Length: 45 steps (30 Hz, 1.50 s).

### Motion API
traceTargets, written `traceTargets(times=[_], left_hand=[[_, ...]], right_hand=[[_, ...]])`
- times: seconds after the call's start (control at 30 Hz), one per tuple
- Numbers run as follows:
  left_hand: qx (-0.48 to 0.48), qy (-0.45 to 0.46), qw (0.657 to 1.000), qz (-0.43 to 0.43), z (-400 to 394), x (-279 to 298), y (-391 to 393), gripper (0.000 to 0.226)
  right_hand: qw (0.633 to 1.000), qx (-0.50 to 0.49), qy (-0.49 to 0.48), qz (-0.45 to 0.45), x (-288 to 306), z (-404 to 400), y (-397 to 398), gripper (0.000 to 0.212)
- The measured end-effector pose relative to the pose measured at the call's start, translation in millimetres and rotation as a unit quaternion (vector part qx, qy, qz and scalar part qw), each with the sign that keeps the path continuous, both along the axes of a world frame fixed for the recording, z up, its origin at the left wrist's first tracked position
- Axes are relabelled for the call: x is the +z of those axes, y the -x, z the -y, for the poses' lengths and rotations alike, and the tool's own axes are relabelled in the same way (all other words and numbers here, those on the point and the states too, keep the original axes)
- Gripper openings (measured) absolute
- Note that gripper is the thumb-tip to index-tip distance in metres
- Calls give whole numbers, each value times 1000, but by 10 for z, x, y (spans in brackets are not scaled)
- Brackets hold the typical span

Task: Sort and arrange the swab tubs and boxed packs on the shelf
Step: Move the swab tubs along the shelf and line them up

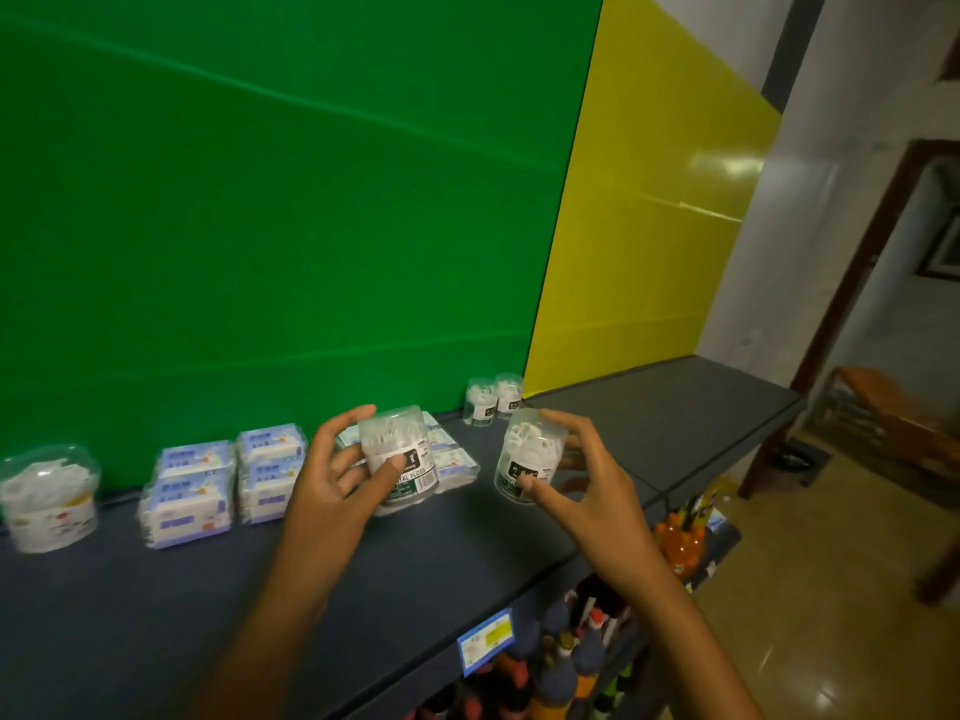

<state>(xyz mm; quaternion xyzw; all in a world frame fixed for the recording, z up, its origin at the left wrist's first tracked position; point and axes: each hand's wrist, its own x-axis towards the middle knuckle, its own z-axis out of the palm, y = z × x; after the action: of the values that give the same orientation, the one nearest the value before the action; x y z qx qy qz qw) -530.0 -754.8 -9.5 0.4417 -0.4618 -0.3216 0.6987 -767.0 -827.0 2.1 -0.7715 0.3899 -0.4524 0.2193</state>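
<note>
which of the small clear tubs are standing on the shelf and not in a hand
The two small tubs at the back against the green wall. The other two like them are lifted, one in the left hand, one in the right hand.

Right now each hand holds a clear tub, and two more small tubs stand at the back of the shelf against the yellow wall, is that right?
Nearly. The head view shows the left hand and right hand each holding a clear tub, but the two small tubs at the back of the shelf stand against the green wall, just left of the yellow one.

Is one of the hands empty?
No, the left hand grips one clear tub and the right hand grips another tub above the shelf.
</note>
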Motion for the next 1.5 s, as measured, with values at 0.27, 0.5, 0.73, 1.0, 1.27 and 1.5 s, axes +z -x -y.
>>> traceTargets(times=[0.27, 0.5, 0.73, 1.0, 1.27, 1.5], left_hand=[[9, -23, 999, 27, 610, 11, 357, 51], [71, -15, 996, 57, 1109, 39, 673, 50], [160, -26, 983, 81, 1590, -3, 1047, 49], [234, -58, 962, 130, 2216, -138, 1332, 46], [290, -98, 937, 167, 2731, -457, 1362, 51], [306, -116, 908, 263, 2927, -759, 1302, 58]], right_hand=[[999, -14, -1, 31, -123, 622, 371, 59], [998, 49, 15, 32, -148, 1437, 564, 61], [989, 145, -1, 33, -169, 2254, 717, 62], [979, 197, -28, 52, -445, 3006, 704, 66], [975, 209, -1, 69, -786, 3496, 444, 70], [972, 209, 47, 93, -814, 3632, 306, 68]])
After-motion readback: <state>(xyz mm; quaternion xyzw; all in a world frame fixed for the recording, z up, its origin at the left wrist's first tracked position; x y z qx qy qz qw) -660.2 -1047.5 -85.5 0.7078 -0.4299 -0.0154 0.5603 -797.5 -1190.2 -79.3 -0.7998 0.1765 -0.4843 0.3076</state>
